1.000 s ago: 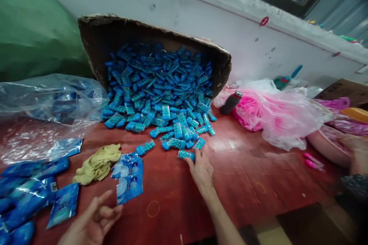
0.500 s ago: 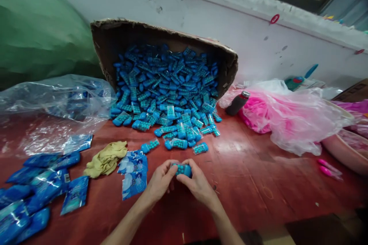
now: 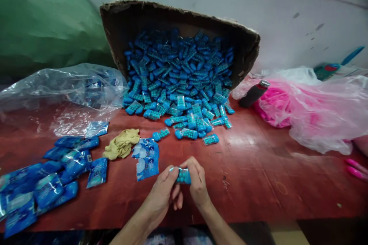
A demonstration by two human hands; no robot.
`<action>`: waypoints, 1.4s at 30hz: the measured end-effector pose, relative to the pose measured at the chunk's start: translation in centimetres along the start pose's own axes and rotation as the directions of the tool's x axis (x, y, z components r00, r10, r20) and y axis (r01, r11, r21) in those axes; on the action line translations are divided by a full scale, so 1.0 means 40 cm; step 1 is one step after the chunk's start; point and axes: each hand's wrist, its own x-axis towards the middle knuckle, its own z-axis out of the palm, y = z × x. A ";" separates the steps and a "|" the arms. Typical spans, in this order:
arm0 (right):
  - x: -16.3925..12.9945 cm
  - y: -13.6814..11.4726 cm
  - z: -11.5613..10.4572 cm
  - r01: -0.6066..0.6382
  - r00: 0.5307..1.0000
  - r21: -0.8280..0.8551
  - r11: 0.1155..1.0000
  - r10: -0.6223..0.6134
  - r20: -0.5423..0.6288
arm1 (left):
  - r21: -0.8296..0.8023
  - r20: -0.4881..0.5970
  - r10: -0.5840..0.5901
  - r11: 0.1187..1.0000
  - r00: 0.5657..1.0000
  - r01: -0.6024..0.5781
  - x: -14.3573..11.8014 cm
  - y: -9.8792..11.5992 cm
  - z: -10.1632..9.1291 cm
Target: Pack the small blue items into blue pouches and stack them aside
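Between my hands, above the front of the red table, is a small clear bottle point(image 3: 183, 176) with turquoise balls inside. My left hand point(image 3: 166, 188) pinches one end of it with thumb and fingers. On the other end my right hand point(image 3: 196, 180) is closed, covering part of it. Just ahead lie several loose bottles of the same kind point(image 3: 211, 139), spilling from a tipped cardboard box point(image 3: 250, 51) heaped with them. Left of my hands are flat blue printed packets point(image 3: 147, 166) and a crumpled yellow cloth point(image 3: 123, 143).
Filled blue packets point(image 3: 76, 165) are piled on the red table point(image 3: 247, 187) at left, with a clear plastic bag point(image 3: 37, 84) behind. At right stand a dark flask point(image 3: 253, 95) and a pink bag point(image 3: 313, 107). A green sack point(image 3: 48, 19) leans at far left.
My view has tilted down and shifted left, so the table sits differently in frame. My right hand has turned and its fingers curl more over the bottle, which stays between both hands.
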 end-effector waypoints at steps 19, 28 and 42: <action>0.015 0.021 -0.001 -0.199 0.968 -0.067 0.978 0.206 0.145 | 0.270 -0.053 0.169 0.951 0.984 -0.148 0.018 -0.048 -0.055; 0.030 0.072 -0.084 0.036 0.964 -0.569 0.821 0.122 0.236 | 0.438 -0.186 0.091 0.899 0.978 0.000 0.046 -0.053 -0.082; 0.065 0.030 0.149 0.471 0.873 -0.707 0.528 -0.166 0.458 | 0.678 -0.347 0.610 0.688 0.712 -0.259 -0.070 -0.027 -0.258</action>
